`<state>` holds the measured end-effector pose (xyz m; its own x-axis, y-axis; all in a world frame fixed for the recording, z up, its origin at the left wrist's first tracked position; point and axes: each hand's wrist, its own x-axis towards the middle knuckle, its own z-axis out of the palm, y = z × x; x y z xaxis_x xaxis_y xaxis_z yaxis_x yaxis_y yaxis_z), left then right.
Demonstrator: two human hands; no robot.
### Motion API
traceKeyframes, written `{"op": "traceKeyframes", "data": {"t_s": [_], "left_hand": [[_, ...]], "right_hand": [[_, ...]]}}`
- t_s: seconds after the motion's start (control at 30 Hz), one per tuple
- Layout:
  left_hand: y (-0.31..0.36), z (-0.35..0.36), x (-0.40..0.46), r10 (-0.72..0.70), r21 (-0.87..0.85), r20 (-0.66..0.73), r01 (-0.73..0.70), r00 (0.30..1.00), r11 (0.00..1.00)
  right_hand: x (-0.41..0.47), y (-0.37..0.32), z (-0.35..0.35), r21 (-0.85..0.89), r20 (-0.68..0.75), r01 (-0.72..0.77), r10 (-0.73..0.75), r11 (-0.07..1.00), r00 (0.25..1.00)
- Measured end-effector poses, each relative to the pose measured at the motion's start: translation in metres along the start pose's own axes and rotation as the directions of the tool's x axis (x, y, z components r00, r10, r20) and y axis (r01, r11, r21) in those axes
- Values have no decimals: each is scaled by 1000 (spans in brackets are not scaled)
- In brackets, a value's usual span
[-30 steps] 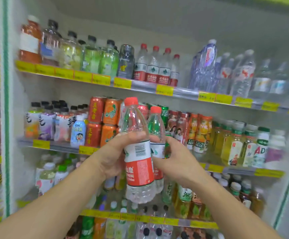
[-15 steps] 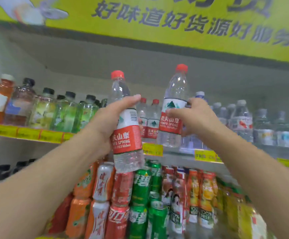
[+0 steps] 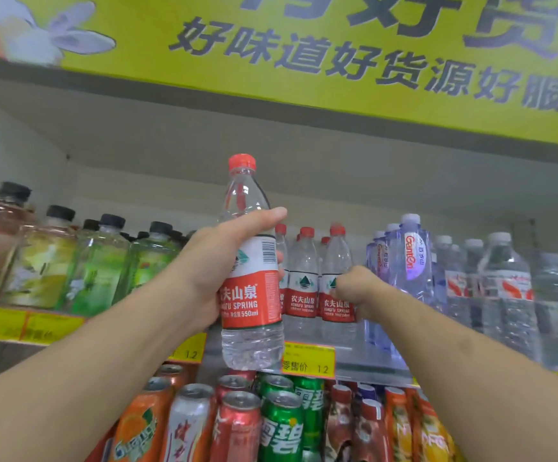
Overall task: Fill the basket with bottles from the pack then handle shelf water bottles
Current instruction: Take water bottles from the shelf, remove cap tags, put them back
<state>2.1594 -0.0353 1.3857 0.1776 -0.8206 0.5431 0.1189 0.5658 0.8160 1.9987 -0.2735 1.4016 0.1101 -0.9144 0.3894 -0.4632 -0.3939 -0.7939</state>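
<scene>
My left hand (image 3: 210, 271) grips a clear water bottle (image 3: 251, 295) with a red cap and red label, held upright in front of the top shelf (image 3: 371, 366). My right hand (image 3: 357, 288) reaches further in and is closed around the side of a matching red-label bottle (image 3: 336, 258) that stands on the shelf. That bottle is at the right end of a row of the same water bottles (image 3: 302, 278). The rear bottles of the row are partly hidden behind the held bottle.
Purple-tinted water bottles (image 3: 411, 261) and other clear water bottles (image 3: 507, 285) stand right of the row. Green and yellow drink bottles (image 3: 100, 265) fill the shelf's left. Soda cans (image 3: 281, 425) sit on the shelf below. A yellow banner (image 3: 304, 61) hangs overhead.
Both hands rose from the middle shelf to the top shelf. The right hand's bottle went from held in the air to standing in the shelf row. The left hand's bottle shifted right.
</scene>
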Motion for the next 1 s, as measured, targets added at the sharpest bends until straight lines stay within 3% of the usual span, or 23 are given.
{"op": "traceKeyframes", "data": {"t_s": [0.1,0.37,0.47,0.57,0.63,0.73,0.77,0.83,0.9,0.93,1.0], "left_hand": [[-1,-3,5,1,9,20,-1,1000,1000],[-3,-6,16,37,52,25,-38,999,998],[-4,-9,21,37,79,5,-37,999,996],[-8,-13,25,18,75,-7,-17,1000,997],[-12,-14,26,11,56,-4,-11,1000,998],[-13,-14,26,9,44,-17,-9,1000,999],[-12,-13,27,11,41,-25,-10,1000,999],[-8,-11,28,12,33,-42,-11,999,999],[-3,-7,28,23,40,-74,-21,997,999],[-1,-5,28,32,49,-96,-27,995,998],[3,2,28,63,75,-138,-53,988,996]], "right_hand": [[7,7,5,115,33,-22,19,993,999],[20,8,9,-199,18,-51,56,979,998],[20,8,9,-206,-9,-39,38,978,999],[8,5,7,-200,56,-54,66,978,996],[-8,1,6,-334,99,-11,47,943,994],[-43,-23,2,-670,-46,129,-214,731,976],[-56,-33,0,-664,-118,177,-335,727,935],[-87,-52,-5,-371,-167,396,-479,840,862],[-124,-69,-8,117,-1,509,-513,853,859],[-140,-74,-7,255,96,503,-539,826,837],[-163,-77,-2,183,170,557,-584,810,793]]}}
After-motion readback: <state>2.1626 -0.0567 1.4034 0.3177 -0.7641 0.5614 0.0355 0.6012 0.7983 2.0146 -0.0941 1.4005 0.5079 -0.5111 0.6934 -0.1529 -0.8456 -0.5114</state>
